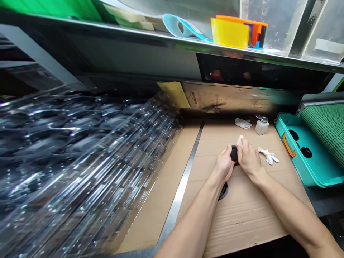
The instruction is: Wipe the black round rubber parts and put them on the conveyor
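Note:
My left hand point(224, 162) is closed on a small round black part point(234, 153), held up over the cardboard. Close beside it, my right hand point(248, 157) pinches a pale, off-white piece point(240, 141) that looks like a cloth or pad; its exact kind is unclear. The pale piece is right at the black part's edge, and whether they touch I cannot tell. Another black round part point(223, 191) lies on the cardboard sheet point(242, 222), partly covered by my left wrist. White finger cots or scraps point(268, 156) lie right of my right hand.
Stacked clear plastic trays point(107, 172) with dark round parts fill the left. A pump bottle point(262, 126) and a crumpled white wipe point(243, 123) stand behind my hands. At right, a teal bin point(317, 172) holds black parts beside a green conveyor belt point(328, 125). A shelf bears a yellow bin point(230, 33).

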The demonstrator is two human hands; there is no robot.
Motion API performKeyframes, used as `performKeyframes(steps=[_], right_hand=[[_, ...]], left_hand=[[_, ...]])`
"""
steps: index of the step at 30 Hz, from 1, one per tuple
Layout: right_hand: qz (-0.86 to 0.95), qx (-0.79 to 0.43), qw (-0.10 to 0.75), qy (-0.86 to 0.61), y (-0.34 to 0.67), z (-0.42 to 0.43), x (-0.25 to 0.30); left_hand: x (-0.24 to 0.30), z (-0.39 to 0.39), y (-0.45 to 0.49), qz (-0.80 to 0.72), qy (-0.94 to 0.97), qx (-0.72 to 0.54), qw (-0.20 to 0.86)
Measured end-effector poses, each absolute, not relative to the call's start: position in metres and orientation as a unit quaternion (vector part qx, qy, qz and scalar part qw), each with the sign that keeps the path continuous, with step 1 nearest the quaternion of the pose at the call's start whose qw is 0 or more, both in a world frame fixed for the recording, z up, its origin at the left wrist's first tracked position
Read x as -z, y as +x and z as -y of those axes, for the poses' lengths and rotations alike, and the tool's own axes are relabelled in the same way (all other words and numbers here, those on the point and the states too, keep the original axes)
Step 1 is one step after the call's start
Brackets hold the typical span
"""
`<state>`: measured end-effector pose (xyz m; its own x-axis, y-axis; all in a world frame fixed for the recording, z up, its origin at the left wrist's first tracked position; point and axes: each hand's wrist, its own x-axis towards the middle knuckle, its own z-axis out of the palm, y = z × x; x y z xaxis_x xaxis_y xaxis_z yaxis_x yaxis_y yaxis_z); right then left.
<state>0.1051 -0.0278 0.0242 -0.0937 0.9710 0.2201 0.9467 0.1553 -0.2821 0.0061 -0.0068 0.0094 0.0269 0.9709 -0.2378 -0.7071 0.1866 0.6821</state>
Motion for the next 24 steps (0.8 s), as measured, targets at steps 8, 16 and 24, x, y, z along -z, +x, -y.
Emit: performKeyframes(steps=[8, 16, 24], right_hand=[[0.686, -0.075, 0.327, -0.645, 0.144, -0.002, -0.013], [0.727, -0.138, 0.262, -0.619, 0.147, 0.01, -0.006], [0.737, -0.132, 0.18, -0.638, 0.153, 0.003, -0.011]], left_hand=[[-0.016, 0.004, -0.01, -0.327, 0.169, -0.56, 0.742], [-0.017, 0.005, -0.018, -0.365, 0.333, -0.58, 0.648], [-0.015, 0.026, -0.006, -0.439, 0.685, -0.578, 0.064]])
